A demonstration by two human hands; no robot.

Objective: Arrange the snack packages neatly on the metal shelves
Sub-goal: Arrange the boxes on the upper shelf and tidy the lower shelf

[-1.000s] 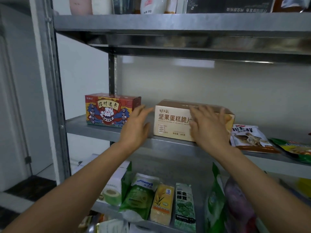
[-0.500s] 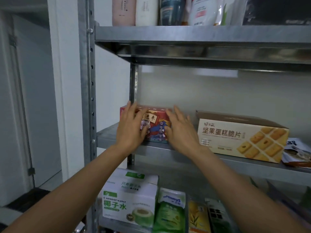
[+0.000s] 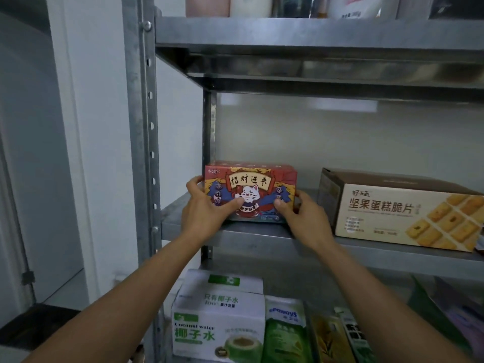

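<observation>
A red and blue snack box with a white cat picture [image 3: 251,184] stands at the left end of the middle metal shelf [image 3: 262,241]. My left hand [image 3: 207,208] grips its left side, thumb across the front and fingers round the edge. On the box's right lower corner, my right hand [image 3: 301,218] holds it with the thumb on the front. A beige and brown biscuit box [image 3: 398,210] lies on the same shelf to the right, apart from the red box.
The shelf's grey upright post [image 3: 142,153] stands left of the box, a white wall beyond it. The top shelf [image 3: 314,32] holds bottles and pouches. Below sit a white coconut water carton [image 3: 217,318] and several green and yellow snack bags [image 3: 285,334].
Both hands went from the biscuit box to the red cat box; they lay flat over its front, and now they grip its two sides. The view moved closer and to the left.
</observation>
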